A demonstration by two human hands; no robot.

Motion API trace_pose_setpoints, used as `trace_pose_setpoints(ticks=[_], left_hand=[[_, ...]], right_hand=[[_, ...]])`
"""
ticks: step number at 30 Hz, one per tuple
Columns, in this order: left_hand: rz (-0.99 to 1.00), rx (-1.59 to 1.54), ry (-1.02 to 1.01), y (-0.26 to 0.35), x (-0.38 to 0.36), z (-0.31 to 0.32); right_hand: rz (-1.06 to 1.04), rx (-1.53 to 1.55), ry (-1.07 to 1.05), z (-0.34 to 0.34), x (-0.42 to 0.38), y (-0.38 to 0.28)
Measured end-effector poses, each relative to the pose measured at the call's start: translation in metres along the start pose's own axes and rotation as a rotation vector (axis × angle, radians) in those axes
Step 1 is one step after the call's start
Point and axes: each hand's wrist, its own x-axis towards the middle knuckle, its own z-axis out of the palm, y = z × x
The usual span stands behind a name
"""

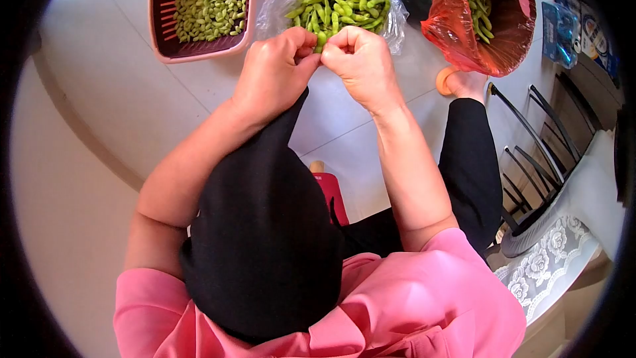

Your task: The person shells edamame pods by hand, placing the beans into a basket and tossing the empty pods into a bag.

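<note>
Both hands meet in front of my knee, pinching one green soybean pod [320, 41] between the fingertips. My left hand [281, 65] is closed on the pod's left side, and my right hand [362, 65] is closed on its right side. Most of the pod is covered by the fingers. Just beyond the hands lies a heap of green soybean pods [341, 3] in a clear plastic bag [399, 23]. To the left, a pink slotted basket [250, 10] holds loose shelled beans [207, 8].
On the right stands a bin lined with a red plastic bag [457, 36], with pods [478, 13] inside. A black chair [550, 159] and a lace-patterned cloth [550, 252] are at the lower right. My foot [466, 83] rests on the tiled floor [358, 146] below the bin.
</note>
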Motion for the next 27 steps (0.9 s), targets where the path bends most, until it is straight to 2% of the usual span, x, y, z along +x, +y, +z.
trace_pose_setpoints(ticks=[3,5,8,9,11,12,14,16,17,20,21,22,23,25,26,27], left_hand=[[-0.023,0.005,0.005,0.002,0.001,-0.001],[-0.095,-0.120,-0.022,0.000,0.000,0.000],[-0.078,-0.137,-0.068,-0.001,0.001,-0.001],[-0.078,-0.137,-0.068,-0.002,0.002,-0.002],[-0.266,-0.489,-0.173,-0.004,0.004,-0.004],[-0.265,-0.489,-0.173,-0.005,0.004,-0.005],[-0.447,-0.854,-0.240,-0.006,0.003,-0.008],[-0.491,-0.951,-0.275,-0.014,0.002,-0.005],[-0.535,-1.048,-0.308,-0.017,0.001,-0.003],[-0.574,-0.909,-0.299,-0.020,0.003,-0.001],[-0.574,-0.908,-0.299,-0.021,0.004,0.001],[-0.484,-0.787,-0.267,-0.022,0.005,0.004],[-0.395,-0.665,-0.235,-0.022,0.006,0.006],[-0.371,-0.660,-0.217,-0.020,0.006,0.008],[-0.344,-0.655,-0.200,-0.019,0.007,0.008],[-0.343,-0.655,-0.201,-0.017,0.008,0.007]], right_hand=[[-0.040,0.006,0.051,0.005,0.000,0.003],[-0.059,-0.025,0.082,0.005,-0.002,0.003],[-0.055,-0.051,0.090,0.005,-0.004,0.003],[-0.042,0.062,0.090,0.006,-0.004,0.005],[-0.030,0.174,0.090,0.004,-0.004,0.009],[0.018,0.267,0.033,-0.001,-0.003,0.011],[0.066,0.360,-0.022,-0.011,0.000,0.011],[0.276,0.577,-0.224,-0.020,0.002,0.009],[0.277,0.577,-0.224,-0.021,0.003,0.009],[0.344,0.588,-0.247,-0.020,0.003,0.012],[0.168,0.256,-0.099,-0.013,0.002,0.015],[-0.009,-0.075,0.048,-0.007,0.000,0.017],[-0.009,-0.073,0.047,-0.003,-0.003,0.019],[-0.335,-0.572,0.212,0.006,-0.011,0.011],[-0.428,-0.665,0.222,0.008,-0.011,0.010],[-0.429,-0.665,0.224,0.007,-0.011,0.010]])
